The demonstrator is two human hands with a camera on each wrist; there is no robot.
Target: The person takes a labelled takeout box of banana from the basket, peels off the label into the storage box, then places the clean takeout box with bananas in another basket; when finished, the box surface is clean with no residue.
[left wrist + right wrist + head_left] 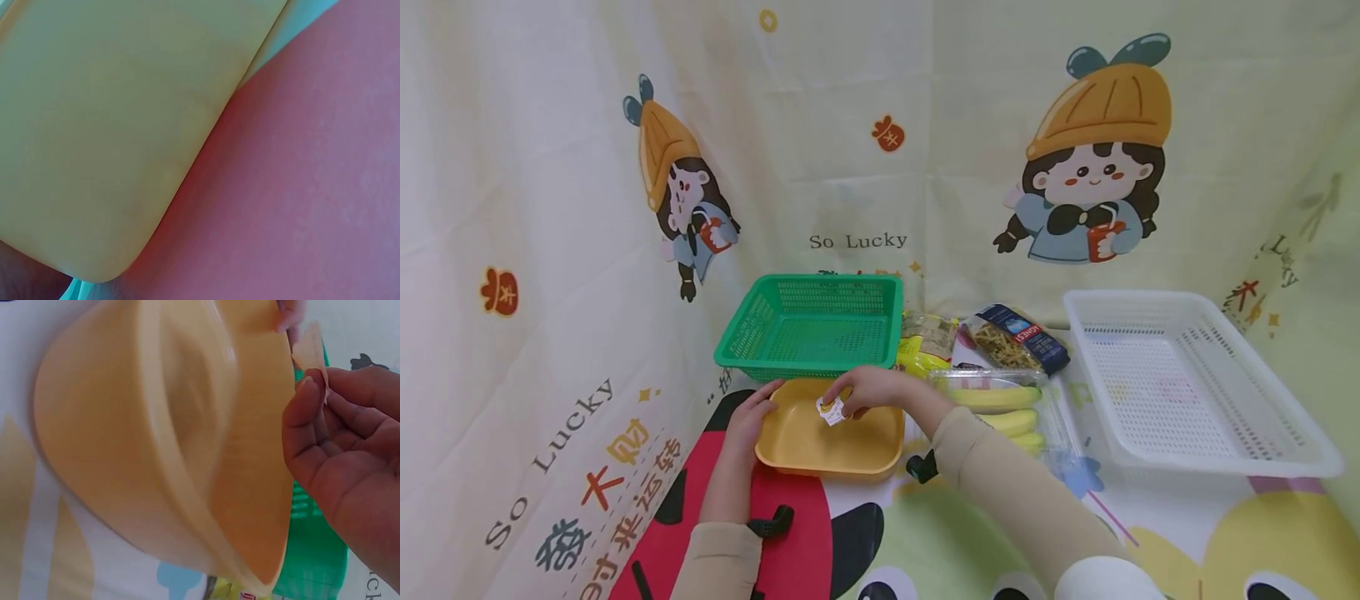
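Note:
A shallow yellow tray (820,446) lies on the printed mat in front of me. My left hand (762,406) grips its left rim, and one fingertip (289,314) shows curled over the edge. My right hand (844,398) hovers over the tray's far side and pinches a small white label (831,411) between thumb and fingers. The right wrist view shows that label (309,352) held at the fingertips of the right hand (315,387), beside the tray (175,444). In the left wrist view only the tray's outer wall (94,137) and red mat (300,187) show.
A green basket (811,323) stands just behind the tray. A white basket (1187,375) sits at the right. Between them lie bagged bananas (1003,408), a pasta bag (1018,337) and a yellow packet (925,343). Cartoon-print cloth walls close in the back and left.

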